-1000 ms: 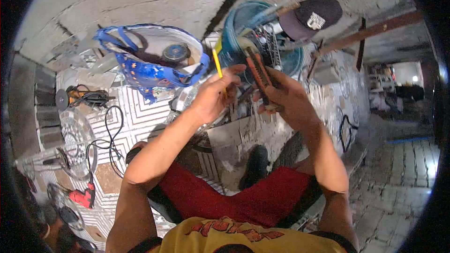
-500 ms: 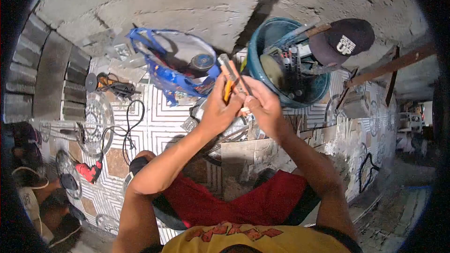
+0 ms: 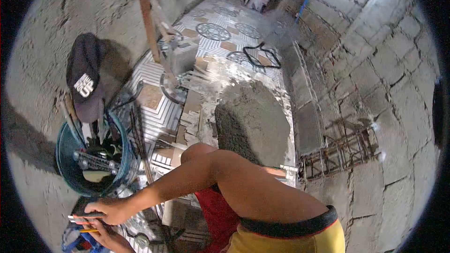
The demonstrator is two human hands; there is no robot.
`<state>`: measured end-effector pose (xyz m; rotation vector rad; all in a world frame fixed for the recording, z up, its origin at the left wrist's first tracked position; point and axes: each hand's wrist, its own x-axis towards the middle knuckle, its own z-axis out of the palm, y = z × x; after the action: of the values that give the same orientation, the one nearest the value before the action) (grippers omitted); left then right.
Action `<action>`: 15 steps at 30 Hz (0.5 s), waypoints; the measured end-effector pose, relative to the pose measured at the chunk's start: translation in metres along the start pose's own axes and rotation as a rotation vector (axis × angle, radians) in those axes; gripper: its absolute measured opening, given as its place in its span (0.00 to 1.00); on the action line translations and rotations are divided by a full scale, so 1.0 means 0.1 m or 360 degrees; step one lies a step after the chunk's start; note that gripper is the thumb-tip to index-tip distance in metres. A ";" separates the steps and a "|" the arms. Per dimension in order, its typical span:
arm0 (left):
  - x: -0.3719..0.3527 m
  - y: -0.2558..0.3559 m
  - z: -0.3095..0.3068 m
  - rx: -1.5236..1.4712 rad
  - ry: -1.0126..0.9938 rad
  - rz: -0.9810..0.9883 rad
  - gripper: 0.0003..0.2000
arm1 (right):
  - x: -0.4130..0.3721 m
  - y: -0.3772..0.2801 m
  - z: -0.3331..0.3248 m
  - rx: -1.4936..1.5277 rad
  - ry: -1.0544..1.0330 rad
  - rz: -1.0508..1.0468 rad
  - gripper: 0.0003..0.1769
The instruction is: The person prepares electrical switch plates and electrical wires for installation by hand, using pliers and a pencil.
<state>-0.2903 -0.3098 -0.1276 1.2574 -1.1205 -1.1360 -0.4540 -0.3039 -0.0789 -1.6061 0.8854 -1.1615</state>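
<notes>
Standing off to the side, I only had the head view to go on. The person was crouched over the tiled floor (image 3: pixel 215 28) with both hands down in the bottom-left corner. The right hand (image 3: pixel 108 211) was closed tight round a utility knife (image 3: pixel 79 217), blade end poking out to the left. The left hand (image 3: pixel 107 239) sat just under it, pinched on a yellow pencil (image 3: pixel 87 230). Knife and pencil were close together, but I couldn't tell if the blade actually touched the wood.

Just above the hands stood a blue bucket (image 3: pixel 63 157) stuffed with tools, with a dark cap (image 3: pixel 84 82) hung on a handle sticking out of it. Further off were a grey mound of mortar (image 3: pixel 255 122) and a rebar cage (image 3: pixel 340 152) by the block wall.

Progress-wise, my guess was somewhere in the middle. Both things were in hand and nothing was put down. The pencil tip was hidden, so I couldn't say how much was left.
</notes>
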 end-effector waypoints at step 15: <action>-0.35 0.42 0.29 -0.0067 -0.0042 0.0256 0.36 | -0.16 -0.09 0.08 -0.0145 0.0246 -0.0010 0.14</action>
<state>-0.3222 -0.2788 -0.0853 1.1024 -1.1893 -1.0525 -0.4511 -0.2845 -0.0761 -1.6087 1.0462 -1.2791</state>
